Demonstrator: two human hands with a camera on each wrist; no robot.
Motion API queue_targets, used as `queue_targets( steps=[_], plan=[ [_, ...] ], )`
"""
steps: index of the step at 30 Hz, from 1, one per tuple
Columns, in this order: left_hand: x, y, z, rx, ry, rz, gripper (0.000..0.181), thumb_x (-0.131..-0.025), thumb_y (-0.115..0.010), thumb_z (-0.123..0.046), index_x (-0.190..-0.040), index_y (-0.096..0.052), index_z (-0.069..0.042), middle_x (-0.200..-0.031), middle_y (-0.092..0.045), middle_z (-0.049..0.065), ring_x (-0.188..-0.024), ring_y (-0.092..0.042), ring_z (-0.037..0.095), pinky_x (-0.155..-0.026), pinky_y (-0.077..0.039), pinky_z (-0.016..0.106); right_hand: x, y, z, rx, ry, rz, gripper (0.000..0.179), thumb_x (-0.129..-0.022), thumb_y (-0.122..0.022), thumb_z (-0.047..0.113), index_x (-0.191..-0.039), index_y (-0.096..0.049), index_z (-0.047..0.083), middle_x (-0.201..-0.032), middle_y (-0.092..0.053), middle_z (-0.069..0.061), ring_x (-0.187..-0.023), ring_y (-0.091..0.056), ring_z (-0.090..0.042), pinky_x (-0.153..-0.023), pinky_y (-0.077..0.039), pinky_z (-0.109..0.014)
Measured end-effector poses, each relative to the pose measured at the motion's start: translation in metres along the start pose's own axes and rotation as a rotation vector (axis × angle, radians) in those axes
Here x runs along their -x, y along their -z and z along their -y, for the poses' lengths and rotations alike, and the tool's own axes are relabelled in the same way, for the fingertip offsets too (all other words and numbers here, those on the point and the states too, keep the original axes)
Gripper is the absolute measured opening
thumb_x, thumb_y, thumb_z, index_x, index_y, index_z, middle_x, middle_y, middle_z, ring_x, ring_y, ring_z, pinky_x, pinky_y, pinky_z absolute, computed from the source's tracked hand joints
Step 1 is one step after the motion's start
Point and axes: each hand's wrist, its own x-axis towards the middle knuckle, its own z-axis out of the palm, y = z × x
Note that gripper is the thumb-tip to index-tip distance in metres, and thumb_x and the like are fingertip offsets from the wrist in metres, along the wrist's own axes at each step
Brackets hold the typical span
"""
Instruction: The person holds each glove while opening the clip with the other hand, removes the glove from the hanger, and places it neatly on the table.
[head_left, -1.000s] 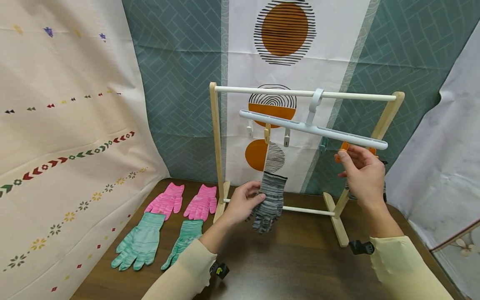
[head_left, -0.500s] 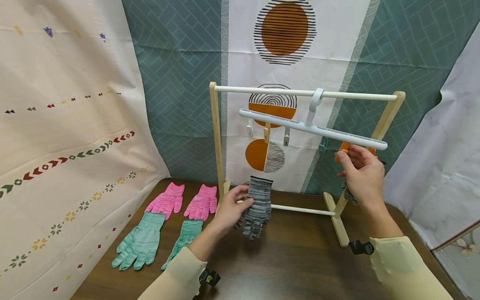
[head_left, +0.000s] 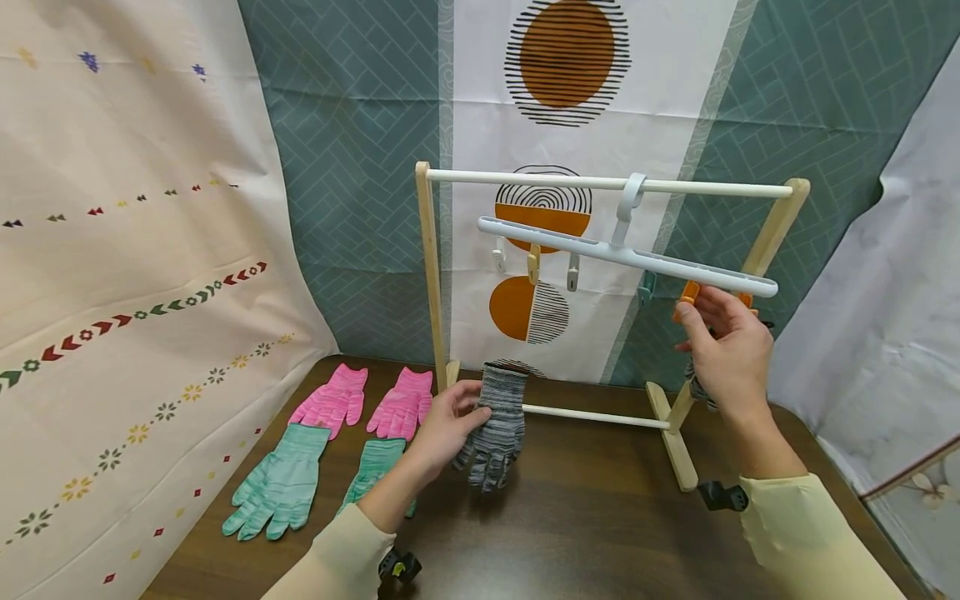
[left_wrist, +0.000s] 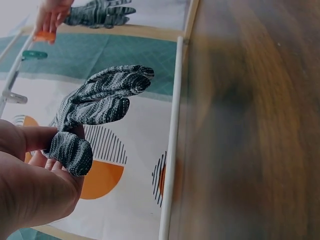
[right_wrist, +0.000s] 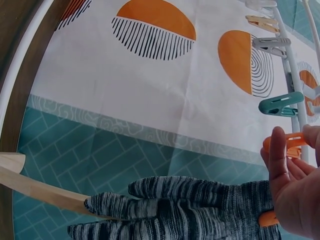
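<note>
My left hand (head_left: 450,417) grips a grey striped glove (head_left: 497,421) by its cuff, low over the brown table (head_left: 600,517) in front of the wooden rack (head_left: 429,275). The left wrist view shows the glove (left_wrist: 100,100) pinched between thumb and fingers (left_wrist: 35,165), its fingers free. My right hand (head_left: 723,337) is raised at the right end of the white clip hanger (head_left: 622,254) and pinches an orange clip (head_left: 688,293). A second grey striped glove (right_wrist: 190,210) hangs just below that hand, mostly hidden behind it in the head view.
Two pink gloves (head_left: 333,400) and two green gloves (head_left: 281,483) lie flat on the table's left side. Yellow, white and teal clips (head_left: 533,265) hang from the hanger. Patterned cloths hang behind and to both sides. The rack's foot (head_left: 675,450) stands on the right.
My left hand has carried the grey glove down and to the left, away from the yellow clip and closer to the table. My right hand has stayed at the orange clip.
</note>
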Motion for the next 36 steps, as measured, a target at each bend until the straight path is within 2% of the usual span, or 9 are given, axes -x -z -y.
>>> queue_targets(
  steps=[6,13,15,26,31,34,36],
  plan=[
    [0.004,0.005,0.006,-0.003,0.035,-0.023,0.041,-0.102,-0.070,-0.009,-0.141,-0.060,-0.002,-0.127,-0.071,0.015,-0.119,-0.062,0.030,-0.092,-0.052,0.039,0.004,-0.001,0.000,-0.011,0.043,-0.022,0.043,-0.101,-0.075,0.010,-0.142,-0.066,0.004,-0.130,-0.072,-0.020,-0.093,-0.069,0.008,-0.061,-0.054,-0.012],
    [0.010,0.009,0.013,-0.039,0.055,-0.040,0.044,-0.102,-0.070,-0.010,-0.144,-0.059,-0.003,-0.129,-0.071,0.017,-0.125,-0.059,0.034,-0.100,-0.050,0.053,0.011,0.000,0.000,-0.006,0.094,-0.063,0.041,-0.099,-0.076,0.008,-0.139,-0.068,0.003,-0.128,-0.073,-0.018,-0.096,-0.070,0.007,-0.061,-0.053,-0.011],
    [0.011,0.011,0.014,-0.034,0.064,-0.042,0.044,-0.102,-0.070,-0.010,-0.144,-0.059,-0.003,-0.129,-0.071,0.017,-0.125,-0.060,0.033,-0.101,-0.050,0.054,0.012,0.001,0.001,-0.003,0.105,-0.070,0.040,-0.099,-0.076,0.009,-0.138,-0.068,0.003,-0.128,-0.074,-0.017,-0.096,-0.070,0.007,-0.062,-0.053,-0.011],
    [0.017,0.017,0.016,0.021,0.078,-0.037,0.040,-0.101,-0.068,-0.003,-0.140,-0.059,0.001,-0.122,-0.072,0.016,-0.110,-0.064,0.028,-0.086,-0.052,0.035,0.015,0.006,0.000,0.030,0.145,-0.079,0.039,-0.099,-0.076,0.006,-0.137,-0.070,0.004,-0.127,-0.074,-0.016,-0.100,-0.069,0.007,-0.065,-0.052,-0.008],
    [0.019,0.018,0.018,0.048,0.092,-0.044,0.040,-0.101,-0.068,-0.001,-0.140,-0.058,0.002,-0.122,-0.071,0.017,-0.110,-0.064,0.027,-0.085,-0.053,0.035,0.019,0.007,0.000,0.047,0.161,-0.071,0.039,-0.097,-0.078,0.006,-0.135,-0.071,0.004,-0.124,-0.076,-0.015,-0.084,-0.069,0.010,-0.064,-0.051,-0.008],
    [0.022,0.018,0.020,0.047,0.093,-0.045,0.041,-0.100,-0.069,0.000,-0.139,-0.058,0.003,-0.124,-0.071,0.018,-0.112,-0.064,0.028,-0.085,-0.053,0.036,0.022,0.007,0.001,0.063,0.183,-0.064,0.039,-0.095,-0.080,0.005,-0.134,-0.072,0.005,-0.122,-0.076,-0.014,-0.083,-0.068,0.011,-0.066,-0.050,-0.007],
    [0.025,0.018,0.021,0.041,0.094,-0.047,0.041,-0.100,-0.069,0.001,-0.139,-0.058,0.004,-0.126,-0.070,0.018,-0.113,-0.063,0.028,-0.086,-0.053,0.036,0.025,0.008,0.000,0.074,0.200,-0.058,0.041,-0.094,-0.081,0.004,-0.133,-0.072,0.004,-0.122,-0.077,-0.013,-0.091,-0.068,0.012,-0.068,-0.049,-0.006]
  ],
)
